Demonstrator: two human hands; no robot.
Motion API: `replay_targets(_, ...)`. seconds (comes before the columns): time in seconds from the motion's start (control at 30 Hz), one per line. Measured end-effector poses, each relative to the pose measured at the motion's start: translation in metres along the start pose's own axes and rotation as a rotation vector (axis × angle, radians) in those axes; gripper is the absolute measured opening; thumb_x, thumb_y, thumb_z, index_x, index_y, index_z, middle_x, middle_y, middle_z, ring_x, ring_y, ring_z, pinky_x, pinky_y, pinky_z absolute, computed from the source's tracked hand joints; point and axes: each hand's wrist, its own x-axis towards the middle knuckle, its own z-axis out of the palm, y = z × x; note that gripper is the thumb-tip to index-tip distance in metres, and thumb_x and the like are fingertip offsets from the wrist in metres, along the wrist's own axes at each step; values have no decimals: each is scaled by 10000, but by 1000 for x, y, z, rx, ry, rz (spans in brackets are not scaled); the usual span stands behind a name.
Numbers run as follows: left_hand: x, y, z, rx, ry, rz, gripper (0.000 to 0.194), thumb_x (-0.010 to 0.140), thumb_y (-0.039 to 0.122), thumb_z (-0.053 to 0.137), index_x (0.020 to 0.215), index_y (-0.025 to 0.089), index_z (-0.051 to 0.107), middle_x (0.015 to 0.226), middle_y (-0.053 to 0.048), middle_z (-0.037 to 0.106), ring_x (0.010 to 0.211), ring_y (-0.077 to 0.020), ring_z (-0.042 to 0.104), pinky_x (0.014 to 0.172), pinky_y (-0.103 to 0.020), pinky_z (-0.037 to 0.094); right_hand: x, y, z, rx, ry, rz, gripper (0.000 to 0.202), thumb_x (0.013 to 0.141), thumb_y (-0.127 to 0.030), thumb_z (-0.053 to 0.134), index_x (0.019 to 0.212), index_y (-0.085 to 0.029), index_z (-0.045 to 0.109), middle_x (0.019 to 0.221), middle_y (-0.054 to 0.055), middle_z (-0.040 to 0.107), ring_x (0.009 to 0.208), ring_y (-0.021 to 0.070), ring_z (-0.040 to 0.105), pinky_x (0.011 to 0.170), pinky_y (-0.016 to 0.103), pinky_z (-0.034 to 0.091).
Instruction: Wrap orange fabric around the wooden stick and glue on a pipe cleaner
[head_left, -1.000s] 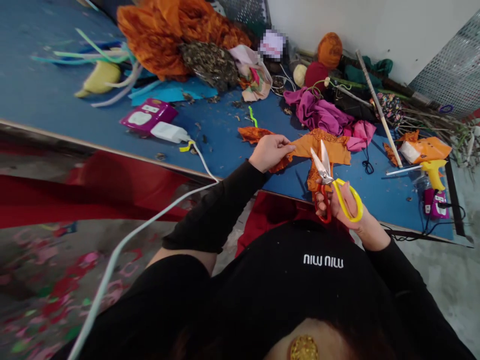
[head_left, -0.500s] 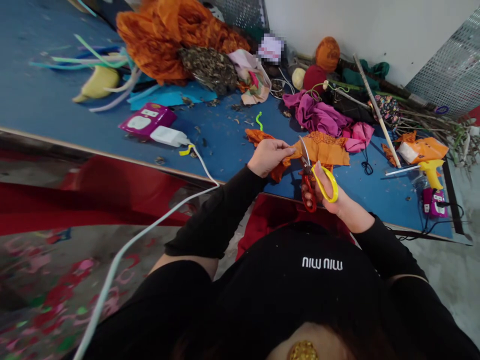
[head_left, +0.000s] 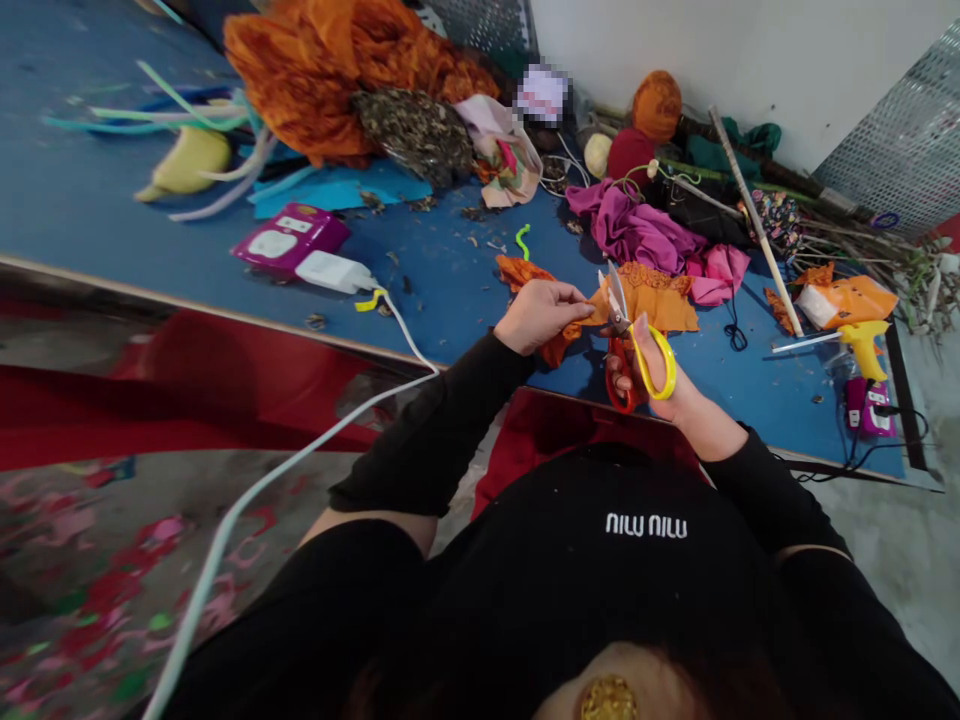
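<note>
My left hand (head_left: 545, 312) is closed in a pinch on the edge of a piece of orange cloth (head_left: 660, 300) near the table's front edge. More of that crumpled orange fabric shows behind and below the fingers. In my right hand (head_left: 667, 385) is a pair of scissors (head_left: 619, 318) with one yellow and one red handle loop, thumb and fingers through the loops. The blades stand slightly apart, pointing away from me, at the cloth just right of my left fingertips. A bright green bit of pipe cleaner (head_left: 523, 242) lies beyond my left hand.
A purple power strip (head_left: 292, 240) with a white plug and cable sits left on the blue table (head_left: 450, 290). Farther back are heaped orange fabric (head_left: 337, 70), magenta cloth (head_left: 637, 230) and a wooden stick (head_left: 754, 215). A yellow glue gun (head_left: 862, 348) lies at the right.
The scissors' blades have shifted their angle a little, and both now show apart above the cloth. My left hand keeps its pinch nearly in place.
</note>
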Motion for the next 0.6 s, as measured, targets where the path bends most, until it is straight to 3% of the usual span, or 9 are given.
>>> replay_targets(0.2, 5, -10, -8, 99, -35, 67, 245, 683, 384, 789, 650, 156, 705, 532, 39, 548, 519, -85, 432, 533, -215, 290, 4, -6, 0, -43, -5, -15, 621, 874, -819, 689, 1080, -236, 634, 597, -114, 450, 402, 32, 274, 392, 194, 255)
replay_targets(0.3, 7, -10, -13, 74, 23, 59, 213, 706, 342, 811, 664, 159, 710, 520, 47, 548, 485, -80, 441, 499, -203, 288, -6, -10, -10, -60, -71, -73, 728, 840, -887, 640, 1160, -233, 654, 639, -101, 465, 418, 34, 249, 395, 203, 272)
replay_targets(0.37, 8, -6, -15, -32, 81, 20, 180, 732, 286, 807, 673, 161, 691, 505, 44, 570, 463, -83, 484, 489, -192, 341, -20, -13, -25, -190, -16, -180, 828, 826, -936, 567, 1241, -228, 670, 679, -78, 492, 430, 46, 268, 404, 227, 290)
replay_targets(0.43, 8, 0, -15, -182, 146, 2, 150, 765, 236, 795, 700, 155, 686, 537, 21, 634, 479, -97, 565, 522, -194, 448, -37, -17, -47, -465, 195, -313, 840, 849, -923, 516, 1290, -230, 692, 704, -49, 528, 447, 77, 336, 425, 262, 329)
replay_targets(0.53, 11, 12, -14, -386, 250, 33, 157, 816, 203, 786, 731, 162, 661, 630, -5, 706, 531, -119, 647, 612, -240, 580, -61, -24, -88, -639, 419, -368, 721, 713, -672, 857, 1288, -267, 696, 780, -11, 600, 584, 159, 506, 513, 310, 427)
replay_targets(0.6, 14, 23, -14, -499, 298, 56, 189, 865, 203, 761, 744, 186, 618, 684, -7, 727, 584, -140, 689, 683, -286, 632, -71, -25, -116, -986, 695, -399, 613, 706, -513, 882, 1265, -318, 721, 931, 61, 704, 823, 281, 665, 699, 420, 547)
